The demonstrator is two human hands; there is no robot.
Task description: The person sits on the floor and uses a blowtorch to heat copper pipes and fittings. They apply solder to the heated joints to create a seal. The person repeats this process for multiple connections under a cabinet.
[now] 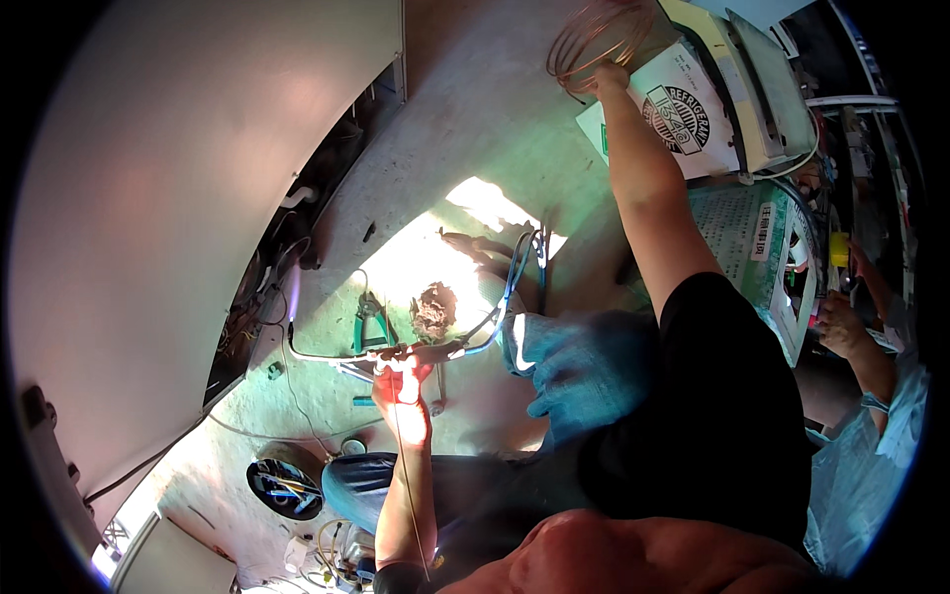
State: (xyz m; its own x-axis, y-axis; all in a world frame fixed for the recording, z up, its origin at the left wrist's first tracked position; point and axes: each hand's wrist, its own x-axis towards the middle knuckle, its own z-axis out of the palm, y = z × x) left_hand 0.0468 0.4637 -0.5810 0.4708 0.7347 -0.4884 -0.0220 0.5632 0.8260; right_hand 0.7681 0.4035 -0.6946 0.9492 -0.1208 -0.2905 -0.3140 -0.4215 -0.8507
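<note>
My left hand (pixel 401 391) is closed around the handle of a gas torch (pixel 435 352). Its thin curved neck runs left and turns up at the tip. From that tip a bluish-violet flame (pixel 294 292) rises beside the open compartment (pixel 252 297) of a large appliance, where dark parts and wires show. Blue hoses (pixel 517 267) lead off the other end of the torch. A thin wire or rod (pixel 406 465) passes in front of my left hand and forearm. At the upper right my right hand (pixel 611 76) reaches far out, its fingers closed on a coil of copper tubing (pixel 584 45).
Green-handled pliers (pixel 369 322) and a brown clump (pixel 432 310) lie on the sunlit floor. A round container of tools (pixel 285 485) stands lower left. The appliance's pale panel (pixel 188 168) fills the left. At right are a white carton (pixel 727 148), a green box (pixel 742 233) and another person's hand (pixel 841 327).
</note>
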